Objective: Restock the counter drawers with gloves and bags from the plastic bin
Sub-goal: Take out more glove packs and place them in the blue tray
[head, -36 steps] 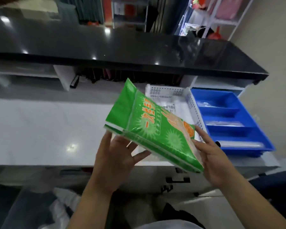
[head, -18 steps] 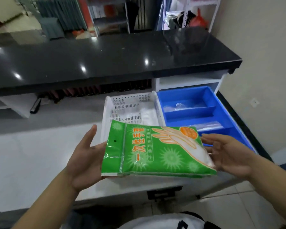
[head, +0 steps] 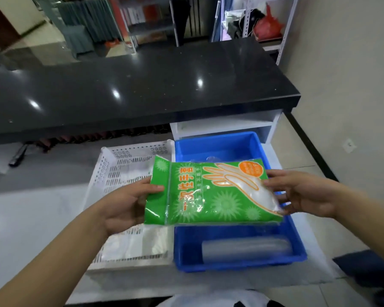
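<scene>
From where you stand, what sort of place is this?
Probably the staff side of a shop or service counter: a long black countertop, storage shelving behind it, and a green pack of disposable gloves held over a blue bin.

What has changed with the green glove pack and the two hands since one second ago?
The green glove pack turned from a steep tilt to nearly flat and now hangs over the blue bin rather than the white basket. The left hand and right hand still hold its two ends. The clear roll stayed in the bin.
</scene>
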A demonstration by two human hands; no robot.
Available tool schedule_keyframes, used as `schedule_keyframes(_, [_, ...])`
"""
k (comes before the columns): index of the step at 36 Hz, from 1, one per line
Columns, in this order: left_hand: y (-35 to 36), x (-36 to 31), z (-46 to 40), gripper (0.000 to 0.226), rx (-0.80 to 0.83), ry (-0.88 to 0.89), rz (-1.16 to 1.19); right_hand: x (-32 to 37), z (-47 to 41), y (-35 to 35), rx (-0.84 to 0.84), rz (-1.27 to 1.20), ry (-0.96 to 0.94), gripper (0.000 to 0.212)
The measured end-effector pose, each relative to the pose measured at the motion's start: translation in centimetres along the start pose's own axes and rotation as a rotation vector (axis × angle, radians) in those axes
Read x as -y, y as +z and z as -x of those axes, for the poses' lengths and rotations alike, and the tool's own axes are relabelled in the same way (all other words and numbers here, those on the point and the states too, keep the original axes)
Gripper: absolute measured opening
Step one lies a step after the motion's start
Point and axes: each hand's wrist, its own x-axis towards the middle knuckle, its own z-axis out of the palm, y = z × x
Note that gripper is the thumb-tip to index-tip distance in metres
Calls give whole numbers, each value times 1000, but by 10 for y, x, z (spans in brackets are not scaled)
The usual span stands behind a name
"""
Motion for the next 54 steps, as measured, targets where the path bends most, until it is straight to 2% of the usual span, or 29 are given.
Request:
schedule_keyframes(5, [19,-23,-28,47,-93,36,-160,16,-15,-25,-106,82,-97,58])
schedule_keyframes(11, [34,-47,-61,44,-160,114,-243,32,-30,-42,-229,134,-280,35])
schedule_keyframes(15, [39,-64,-83,31,-305,254,-326,40,-42,-45,-366,85,-419,18])
schedule_keyframes(19, [40,-72,-102,22,-428,378,-355,46,-54,-44,-458,97,-563,16])
schedule_keyframes(24, [33,-63,-125,24,-557,485,-368,45,-72,-41,-513,178,-724,20])
schedule_keyframes(31, [23,-43,-157,26,-660,506,-409,31,-106,-43,-627,291,-725,30])
schedule_keyframes(34, [17,-37,-165,20,-683,462,-476,27,-120,-47,-650,322,-642,15])
schedule_keyframes(36, [12,-33,-168,13,-702,431,-553,25,-123,-47,-649,375,-588,19])
schedule_keyframes(39, [9,-30,-169,18,-737,398,-643,24,-127,-46,-625,432,-549,19])
schedule_keyframes(42, [9,-31,-169,18,-719,424,-680,27,-127,-45,-662,451,-540,29])
schedule_keyframes(44, [11,-33,-167,26,-719,441,-661,29,-125,-40,-701,449,-558,40])
schedule_keyframes(46, [17,-31,-165,51,-763,475,-654,25,-122,-31,-749,497,-630,48])
schedule_keyframes(47, [21,-28,-162,61,-800,518,-692,19,-120,-25,-765,540,-674,52])
schedule_keyframes(49, [30,-17,-155,68,-829,648,-898,5,-118,-12,-759,671,-747,60])
schedule_keyframes(51, [41,-5,-152,64,-718,760,-1142,-9,-120,-5,-705,885,-759,68])
schedule_keyframes(54, [52,6,-160,61,-532,725,-1415,-15,-130,-5,-657,1190,-678,73])
